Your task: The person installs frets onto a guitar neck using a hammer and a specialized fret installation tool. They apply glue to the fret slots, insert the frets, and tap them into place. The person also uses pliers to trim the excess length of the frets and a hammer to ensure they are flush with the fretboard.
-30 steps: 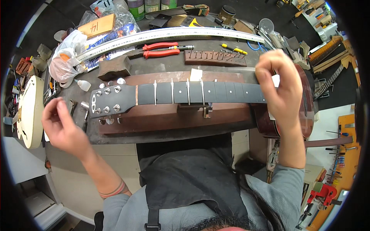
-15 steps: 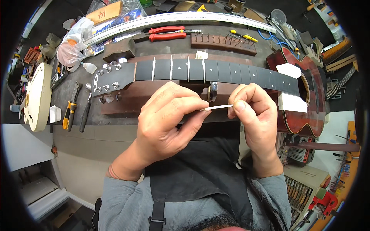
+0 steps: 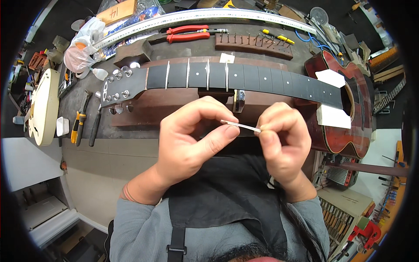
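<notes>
Head view: I see the left hand (image 3: 185, 146) and right hand (image 3: 287, 142) pinching a slender, silvery strip (image 3: 246, 127) near a long, matte-black fretboard (image 3: 252, 78).

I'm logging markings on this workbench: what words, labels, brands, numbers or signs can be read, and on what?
Tan wooden block: a large dark number, legible but not copied out here.
Long pale ruler: scale markings, too small to read.
Dark headstock: a pale looped emblem at its end; no words I can make out.
Thin strip in the two hands: no writing visible.
</notes>
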`<control>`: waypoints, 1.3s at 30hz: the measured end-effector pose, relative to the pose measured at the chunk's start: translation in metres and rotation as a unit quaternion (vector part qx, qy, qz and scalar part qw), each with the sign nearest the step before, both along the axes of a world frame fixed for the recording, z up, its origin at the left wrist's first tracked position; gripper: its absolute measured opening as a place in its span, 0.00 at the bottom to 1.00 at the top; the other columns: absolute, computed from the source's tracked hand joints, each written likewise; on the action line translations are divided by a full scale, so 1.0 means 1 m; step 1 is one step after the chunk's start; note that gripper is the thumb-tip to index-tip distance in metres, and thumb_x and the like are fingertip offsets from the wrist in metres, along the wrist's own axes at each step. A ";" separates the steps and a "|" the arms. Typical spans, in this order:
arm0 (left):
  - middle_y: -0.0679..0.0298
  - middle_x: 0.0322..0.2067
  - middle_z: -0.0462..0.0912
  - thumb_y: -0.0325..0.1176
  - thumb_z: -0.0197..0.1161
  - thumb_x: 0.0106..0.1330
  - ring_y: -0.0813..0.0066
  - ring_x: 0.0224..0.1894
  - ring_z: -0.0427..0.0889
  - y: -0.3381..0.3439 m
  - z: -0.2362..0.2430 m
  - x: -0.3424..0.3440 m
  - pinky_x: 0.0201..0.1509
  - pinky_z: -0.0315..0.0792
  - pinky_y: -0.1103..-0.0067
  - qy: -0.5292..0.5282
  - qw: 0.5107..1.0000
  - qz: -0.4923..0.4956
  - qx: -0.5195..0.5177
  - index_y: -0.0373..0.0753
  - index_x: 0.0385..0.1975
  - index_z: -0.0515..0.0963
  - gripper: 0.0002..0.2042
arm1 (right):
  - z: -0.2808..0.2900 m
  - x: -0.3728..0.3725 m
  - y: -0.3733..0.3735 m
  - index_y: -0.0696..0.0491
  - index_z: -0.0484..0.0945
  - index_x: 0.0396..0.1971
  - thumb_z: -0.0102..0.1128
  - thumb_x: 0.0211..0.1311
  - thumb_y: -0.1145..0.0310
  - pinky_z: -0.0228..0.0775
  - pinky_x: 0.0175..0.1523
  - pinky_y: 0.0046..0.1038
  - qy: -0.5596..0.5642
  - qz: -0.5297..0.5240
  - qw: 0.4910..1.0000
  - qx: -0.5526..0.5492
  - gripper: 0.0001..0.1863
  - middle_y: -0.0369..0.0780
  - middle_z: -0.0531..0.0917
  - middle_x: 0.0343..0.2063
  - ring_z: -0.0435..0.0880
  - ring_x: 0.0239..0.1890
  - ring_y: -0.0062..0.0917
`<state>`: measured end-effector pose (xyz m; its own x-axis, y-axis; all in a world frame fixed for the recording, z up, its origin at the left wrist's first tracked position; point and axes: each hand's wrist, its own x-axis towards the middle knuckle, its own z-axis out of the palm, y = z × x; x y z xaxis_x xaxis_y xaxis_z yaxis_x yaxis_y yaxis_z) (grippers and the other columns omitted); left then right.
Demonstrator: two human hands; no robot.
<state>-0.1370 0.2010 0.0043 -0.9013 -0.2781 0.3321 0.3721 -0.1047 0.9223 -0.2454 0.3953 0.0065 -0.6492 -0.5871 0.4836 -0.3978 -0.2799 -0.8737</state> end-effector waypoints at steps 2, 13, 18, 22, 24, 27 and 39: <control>0.55 0.41 0.85 0.24 0.70 0.74 0.71 0.42 0.85 0.009 -0.001 -0.002 0.49 0.81 0.74 -0.057 0.981 -0.072 0.173 0.32 0.46 0.83 0.06 | -0.005 -0.005 0.000 0.55 0.82 0.44 0.76 0.62 0.81 0.75 0.40 0.29 0.165 -0.017 0.986 0.005 0.13 0.40 0.85 0.35 0.82 0.34 0.27; 0.58 0.43 0.84 0.22 0.69 0.74 0.72 0.44 0.84 0.010 -0.017 -0.006 0.50 0.80 0.75 0.009 0.994 -0.072 0.081 0.34 0.47 0.84 0.06 | -0.017 -0.015 0.001 0.52 0.81 0.50 0.80 0.59 0.77 0.75 0.46 0.36 0.265 -0.011 0.964 0.034 0.21 0.39 0.88 0.39 0.86 0.38 0.34; 0.59 0.39 0.84 0.18 0.71 0.68 0.70 0.42 0.83 0.009 -0.017 -0.004 0.49 0.77 0.73 0.060 0.994 -0.005 -0.095 0.34 0.43 0.86 0.07 | -0.027 0.004 0.002 0.57 0.81 0.61 0.76 0.63 0.83 0.80 0.46 0.37 0.221 -0.031 0.972 0.071 0.26 0.44 0.89 0.42 0.87 0.39 0.38; 0.59 0.37 0.86 0.20 0.75 0.65 0.65 0.39 0.85 -0.002 -0.014 0.009 0.44 0.79 0.70 0.058 0.981 0.050 -0.179 0.34 0.42 0.87 0.08 | -0.023 0.013 -0.004 0.59 0.82 0.58 0.68 0.66 0.88 0.82 0.45 0.32 0.174 -0.004 0.979 0.110 0.21 0.44 0.90 0.39 0.89 0.39 0.34; 0.60 0.36 0.87 0.20 0.75 0.63 0.65 0.36 0.85 -0.024 -0.007 0.028 0.39 0.79 0.70 0.092 0.935 0.166 -0.299 0.35 0.42 0.87 0.09 | -0.021 0.013 -0.006 0.60 0.83 0.57 0.66 0.67 0.90 0.83 0.46 0.31 0.128 0.015 0.983 0.130 0.20 0.44 0.89 0.38 0.89 0.38 0.32; 0.61 0.34 0.86 0.16 0.71 0.60 0.64 0.35 0.84 -0.111 0.001 0.066 0.42 0.79 0.71 0.097 0.727 0.410 -0.541 0.36 0.40 0.85 0.10 | -0.027 0.012 -0.002 0.63 0.82 0.54 0.60 0.69 0.90 0.83 0.45 0.28 0.051 0.029 0.989 0.134 0.16 0.45 0.88 0.36 0.90 0.35 0.28; 0.57 0.55 0.84 0.50 0.66 0.79 0.55 0.60 0.82 -0.301 -0.050 0.216 0.64 0.75 0.59 -0.441 0.556 0.403 -0.578 0.35 0.63 0.81 0.25 | -0.022 0.015 -0.019 0.60 0.84 0.47 0.62 0.76 0.80 0.70 0.34 0.20 -0.119 0.128 0.962 0.208 0.06 0.36 0.85 0.29 0.80 0.26 0.14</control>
